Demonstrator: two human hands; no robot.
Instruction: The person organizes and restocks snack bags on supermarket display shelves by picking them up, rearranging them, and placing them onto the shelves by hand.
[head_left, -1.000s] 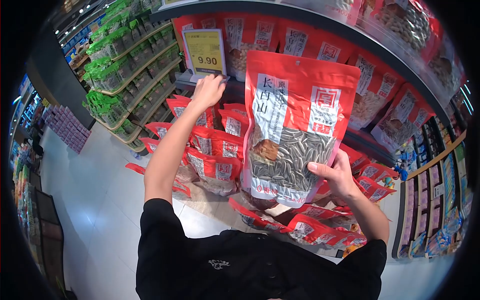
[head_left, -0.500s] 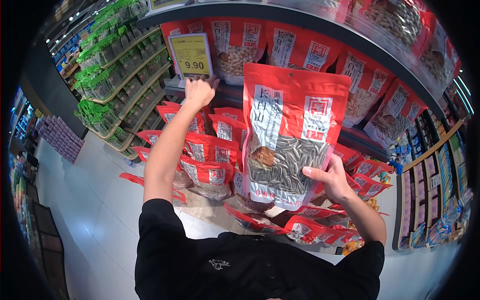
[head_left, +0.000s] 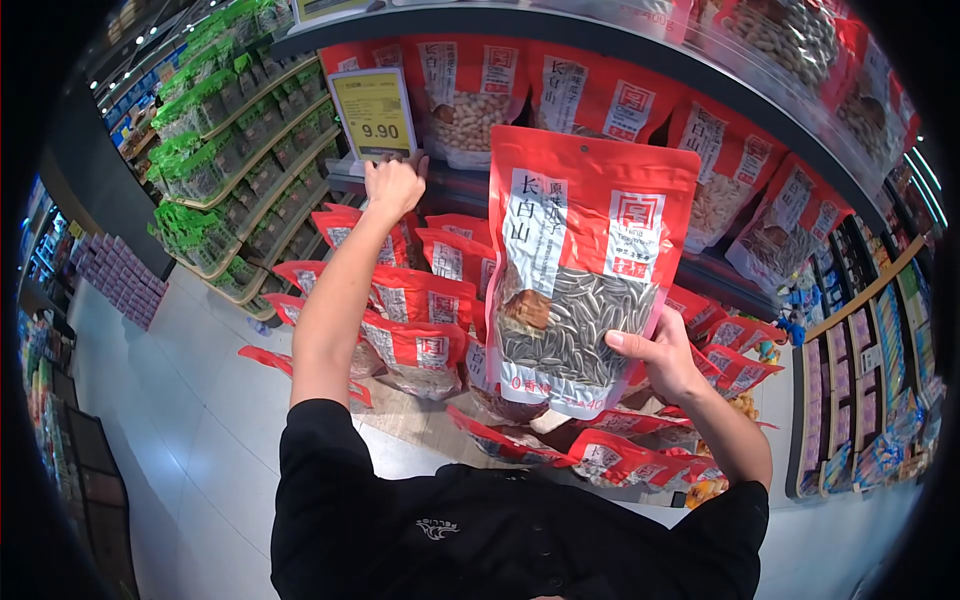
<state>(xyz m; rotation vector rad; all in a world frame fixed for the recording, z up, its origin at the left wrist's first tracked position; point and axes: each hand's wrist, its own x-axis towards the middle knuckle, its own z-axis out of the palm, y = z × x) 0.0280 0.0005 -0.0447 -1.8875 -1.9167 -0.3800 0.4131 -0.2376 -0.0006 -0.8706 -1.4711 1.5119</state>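
Note:
My right hand grips the lower right side of a red and clear bag of sunflower seeds, its thumb lying across the front. The bag is upright, its printed face turned to the camera. Over at the shelf edge, my left hand has its fingers curled round the bottom of a yellow price sign reading 9.90. Parts of those fingertips are hidden. Behind the held bag, more red bags stand on the shelf.
Below the shelf, rows of red bags hang or lean in a lower display. Racks of green-topped packages stand at the left, beyond the tiled floor. Purple boxes are stacked farther left. Another shelf is at the right.
The view has shifted, so shelf and bags appear farther left. Most recently the price sign has moved slightly left along with my left hand. My right hand still holds the seed bag.

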